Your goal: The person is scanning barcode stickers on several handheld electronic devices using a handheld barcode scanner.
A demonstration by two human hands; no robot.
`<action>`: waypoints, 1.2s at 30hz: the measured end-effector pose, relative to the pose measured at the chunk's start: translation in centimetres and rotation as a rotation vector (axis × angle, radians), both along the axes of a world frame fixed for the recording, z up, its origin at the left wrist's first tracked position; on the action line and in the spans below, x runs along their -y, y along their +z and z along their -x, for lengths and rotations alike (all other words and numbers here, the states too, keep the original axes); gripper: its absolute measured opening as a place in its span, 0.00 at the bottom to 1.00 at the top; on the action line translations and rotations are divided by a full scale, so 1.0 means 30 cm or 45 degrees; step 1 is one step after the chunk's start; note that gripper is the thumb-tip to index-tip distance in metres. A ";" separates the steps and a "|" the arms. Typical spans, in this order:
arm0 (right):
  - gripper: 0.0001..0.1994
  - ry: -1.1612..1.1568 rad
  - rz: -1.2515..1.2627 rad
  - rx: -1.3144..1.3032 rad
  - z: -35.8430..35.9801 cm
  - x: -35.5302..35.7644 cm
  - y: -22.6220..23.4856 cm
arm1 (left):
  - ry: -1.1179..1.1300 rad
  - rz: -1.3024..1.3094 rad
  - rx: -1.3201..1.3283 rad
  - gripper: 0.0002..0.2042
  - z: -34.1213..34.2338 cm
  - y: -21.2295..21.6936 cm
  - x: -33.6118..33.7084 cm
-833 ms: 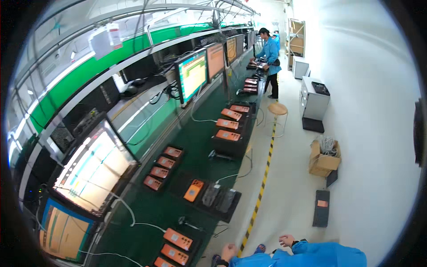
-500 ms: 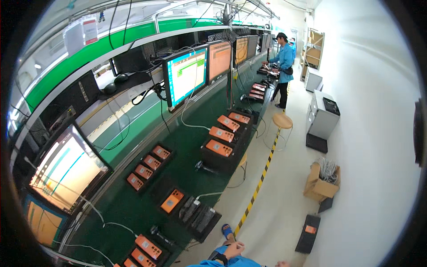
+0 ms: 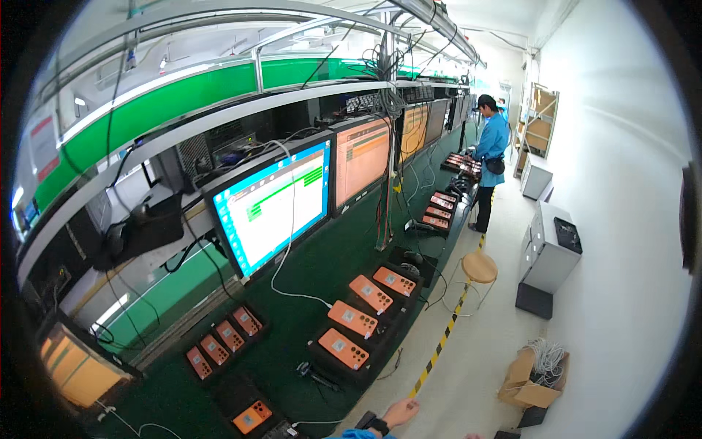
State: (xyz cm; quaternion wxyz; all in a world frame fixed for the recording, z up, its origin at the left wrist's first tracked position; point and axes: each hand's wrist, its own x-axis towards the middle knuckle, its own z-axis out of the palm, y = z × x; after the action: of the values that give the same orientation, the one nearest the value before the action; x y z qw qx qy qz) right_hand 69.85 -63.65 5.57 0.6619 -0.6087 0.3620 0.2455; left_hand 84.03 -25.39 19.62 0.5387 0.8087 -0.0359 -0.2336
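My left hand (image 3: pixel 401 413), with a dark band on its wrist, hangs at the lower edge beside the bench. Its fingers are loosely bent, and I see nothing held in it. Only a sliver of my right hand (image 3: pixel 474 437) shows at the bottom rim, its fingers hidden. Nearest to my left hand on the green bench is a handheld scanner (image 3: pixel 316 375). Beyond it, several orange phones (image 3: pixel 344 348) lie in a black tray, one with a white cable plugged in. A single orange phone (image 3: pixel 252 418) lies at the bench's near end.
Several more phones (image 3: pixel 228 335) lie in a row by a lit monitor (image 3: pixel 274 205). Along the aisle stand a round stool (image 3: pixel 480 268), a grey cabinet (image 3: pixel 550 241) and a carton of cables (image 3: pixel 528 380). A co-worker in blue (image 3: pixel 491 146) stands farther along the bench.
My view has moved forward along the bench; the monitors, stool and co-worker appear closer. The near phone trays have slid down, partly out of view. My left hand stays low.
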 end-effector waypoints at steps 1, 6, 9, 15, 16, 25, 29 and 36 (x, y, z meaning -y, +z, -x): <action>0.21 0.007 -0.013 0.073 -0.128 0.037 -0.031 | 0.014 0.063 0.004 0.16 -0.076 0.090 -0.004; 0.24 0.166 0.063 0.206 -0.634 -0.100 0.195 | 0.182 0.174 -0.012 0.18 -0.335 0.340 -0.032; 0.20 0.287 0.017 0.267 -0.849 -0.174 0.188 | 0.410 0.269 0.021 0.16 -0.398 0.242 -0.066; 0.11 0.580 -0.012 0.433 -1.308 -0.368 0.244 | 0.672 0.159 -0.176 0.17 -0.373 0.112 -0.104; 0.10 0.733 -0.049 0.591 -1.396 -0.407 0.307 | 0.709 0.153 -0.201 0.17 -0.373 0.169 -0.085; 0.08 1.066 -0.366 0.915 -1.868 -0.884 0.895 | 1.455 0.104 0.225 0.12 -0.578 0.432 -0.190; 0.12 1.287 -0.243 1.180 -1.964 -1.157 0.845 | 1.713 -0.359 0.449 0.12 -0.697 0.455 -0.411; 0.19 1.471 0.757 2.011 -2.088 -1.553 0.866 | 1.568 -0.817 0.042 0.17 -0.948 0.335 -0.659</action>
State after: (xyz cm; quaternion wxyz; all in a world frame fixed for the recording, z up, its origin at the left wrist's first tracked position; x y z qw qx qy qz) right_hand 132.51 -17.04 31.54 0.3140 -0.8178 -0.4802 -0.0440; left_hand 112.48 -5.62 29.68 0.3070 0.8044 0.4923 0.1278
